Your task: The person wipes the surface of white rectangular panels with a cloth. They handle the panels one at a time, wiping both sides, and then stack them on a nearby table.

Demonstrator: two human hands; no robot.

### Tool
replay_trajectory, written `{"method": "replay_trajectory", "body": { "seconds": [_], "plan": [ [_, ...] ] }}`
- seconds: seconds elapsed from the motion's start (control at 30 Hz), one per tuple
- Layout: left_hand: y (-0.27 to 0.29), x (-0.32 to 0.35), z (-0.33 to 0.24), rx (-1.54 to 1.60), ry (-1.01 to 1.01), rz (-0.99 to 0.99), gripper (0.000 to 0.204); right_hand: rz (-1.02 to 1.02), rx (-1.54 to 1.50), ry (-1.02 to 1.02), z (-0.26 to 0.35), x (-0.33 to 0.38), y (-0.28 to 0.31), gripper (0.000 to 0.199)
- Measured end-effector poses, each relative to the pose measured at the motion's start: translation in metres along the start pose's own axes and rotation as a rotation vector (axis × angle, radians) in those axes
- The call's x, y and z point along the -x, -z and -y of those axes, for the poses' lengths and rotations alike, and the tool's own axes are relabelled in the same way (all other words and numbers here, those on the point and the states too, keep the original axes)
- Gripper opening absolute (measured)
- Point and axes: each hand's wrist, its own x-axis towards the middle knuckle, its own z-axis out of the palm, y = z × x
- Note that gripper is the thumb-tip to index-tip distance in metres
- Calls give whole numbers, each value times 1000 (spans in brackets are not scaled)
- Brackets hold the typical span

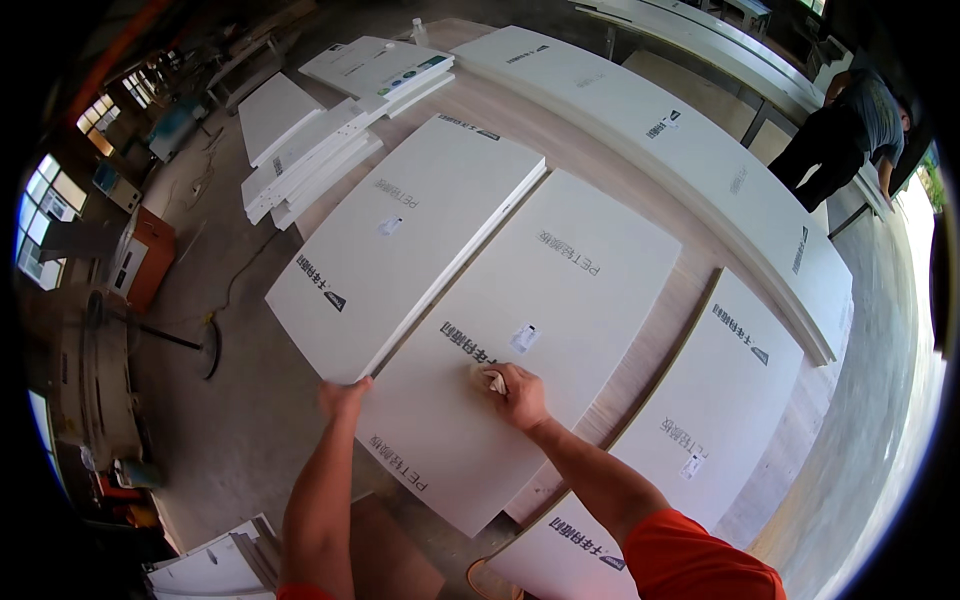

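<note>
A large white panel [590, 300] with dark printed marks and a small label lies flat in front of me. My right hand [522, 397] is closed around a crumpled whitish rag [492, 379], pressed against the panel's face beside a row of printing. At the panel's left edge, my left hand [343, 400] grips the border, near the corner of a neighbouring panel. That neighbouring white panel [400, 230] lies to the left and sits higher, its long side edge showing. Some of the left hand's fingers are hidden.
More white panels lie right [735, 385], and a long stack of panels [640, 130] runs along the far side. Smaller stacked boards [320, 150] stand far left. A bent-over person [850, 130] works at far right. A floor stand [208, 345] and orange cabinet [148, 258] are left.
</note>
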Motion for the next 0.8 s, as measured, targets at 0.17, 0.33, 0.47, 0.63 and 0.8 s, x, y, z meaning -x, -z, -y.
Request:
{"method": "replay_trajectory", "body": {
  "seconds": [0.17,0.33,0.47,0.63,0.8],
  "plan": [
    [57,41,-90,-407,77,321,50,-38,80,17,-12,0,4,30],
    [165,103,-161,-415,-351,262,32,-60,163,132,-9,4,-27,20],
    [244,226,-233,-167,-890,247,19,-34,-112,-196,-22,18,-32,22],
    [384,462,-163,33,-1221,779,17,160,-488,-394,129,97,-59,30],
    [506,667,-21,616,-1578,487,15,181,-752,-331,298,114,-26,33]
  ]
}}
